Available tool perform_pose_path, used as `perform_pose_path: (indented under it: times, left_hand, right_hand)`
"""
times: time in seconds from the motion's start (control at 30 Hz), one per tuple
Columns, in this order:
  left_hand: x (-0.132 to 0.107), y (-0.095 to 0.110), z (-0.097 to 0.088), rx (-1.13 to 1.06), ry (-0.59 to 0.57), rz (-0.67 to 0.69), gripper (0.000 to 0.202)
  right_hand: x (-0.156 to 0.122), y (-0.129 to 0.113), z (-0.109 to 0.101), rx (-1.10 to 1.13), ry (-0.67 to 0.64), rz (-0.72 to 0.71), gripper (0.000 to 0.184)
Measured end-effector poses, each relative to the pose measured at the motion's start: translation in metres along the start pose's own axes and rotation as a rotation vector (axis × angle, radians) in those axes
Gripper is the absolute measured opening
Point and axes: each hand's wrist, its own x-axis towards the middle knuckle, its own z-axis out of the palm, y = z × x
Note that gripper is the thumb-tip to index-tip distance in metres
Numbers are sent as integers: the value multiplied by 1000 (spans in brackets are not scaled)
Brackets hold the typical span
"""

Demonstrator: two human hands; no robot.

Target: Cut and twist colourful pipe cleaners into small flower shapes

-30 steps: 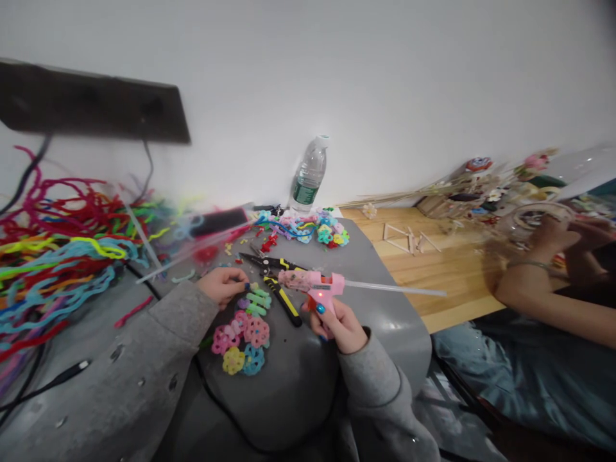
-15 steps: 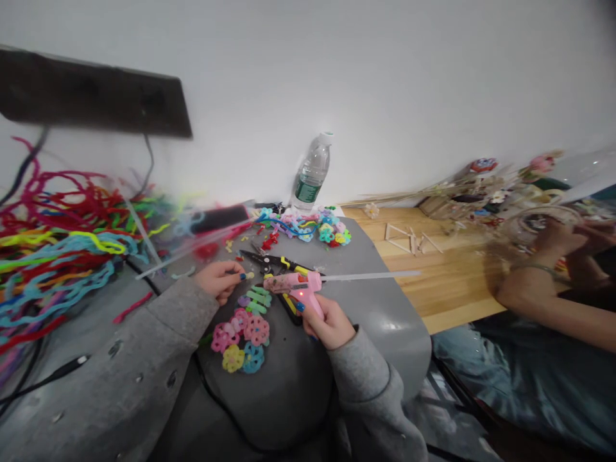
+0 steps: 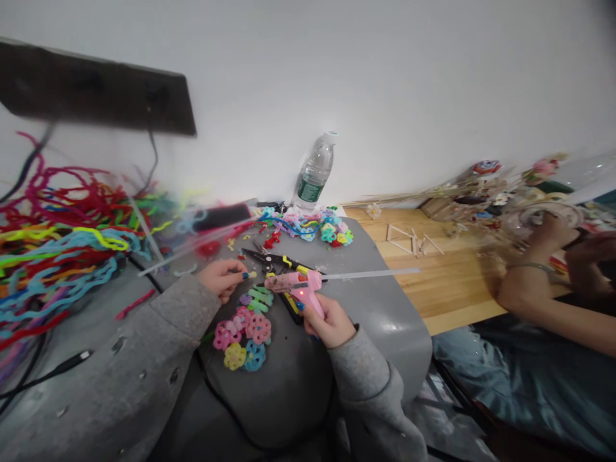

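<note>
My right hand (image 3: 332, 323) is closed round the handle of a pink glue gun (image 3: 293, 282), its small light lit red. A long clear glue stick (image 3: 370, 274) sticks out of the gun's back end. Left of the nozzle, my left hand (image 3: 224, 279) pinches a small pale yellow piece (image 3: 252, 274) between thumb and finger; its exact kind is too small to tell. Pliers with black and yellow handles (image 3: 289, 264) lie behind and partly under the gun. Just below my hands rests a cluster of pipe-cleaner flowers (image 3: 243, 337) in pink, yellow and blue, beside a green piece (image 3: 260, 299).
Loose pipe cleaners (image 3: 62, 237) heap at the left. A water bottle (image 3: 315, 172) stands against the wall, behind more fuzzy flowers (image 3: 332, 228). Thin wooden sticks (image 3: 409, 239) lie on the wooden table (image 3: 447, 292), where another person's arms (image 3: 543, 282) are at work. A cable (image 3: 226, 410) crosses the grey surface.
The view has shifted very slightly. Both my hands keep nearly the same pose, the small piece still in front of the nozzle. The other person's hands have moved a little.
</note>
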Motion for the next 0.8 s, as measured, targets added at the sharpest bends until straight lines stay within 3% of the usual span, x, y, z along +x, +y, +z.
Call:
perform_pose_path:
  times: [0.57,0.8]
  left_hand:
    - [-2,2,1,18,-4,1,42]
    - [-2,3,1,23,-13,-6,35]
  right_hand:
    - [-3,0,0,32,6,17,37]
    - [-4,2,-1,24,14,6,34]
